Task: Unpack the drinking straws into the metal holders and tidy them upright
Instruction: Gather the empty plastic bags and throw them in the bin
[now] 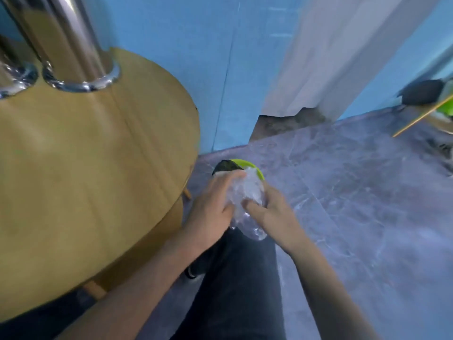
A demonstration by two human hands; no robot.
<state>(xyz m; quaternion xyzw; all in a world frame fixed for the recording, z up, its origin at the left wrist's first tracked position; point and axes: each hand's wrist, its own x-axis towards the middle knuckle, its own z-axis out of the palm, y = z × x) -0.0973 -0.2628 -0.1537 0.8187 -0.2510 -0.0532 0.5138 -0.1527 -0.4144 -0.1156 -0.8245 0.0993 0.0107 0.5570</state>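
Observation:
A crumpled clear plastic wrapper (246,204) is held between both hands, to the right of the round wooden table (81,173) and above my dark trouser leg. My left hand (210,212) grips its left side. My right hand (272,212) grips its right side, with the thumb pressed into the plastic. Two shiny metal holders stand at the table's far left: a tall one (73,45) and another (12,69) cut off by the frame edge. No straws are visible.
A green-and-black bin (245,165) sits on the grey marbled floor (355,192) just beyond the wrapper. Blue walls and a white curtain (331,57) stand behind. A dark object and a wooden stick (421,116) lie at the far right.

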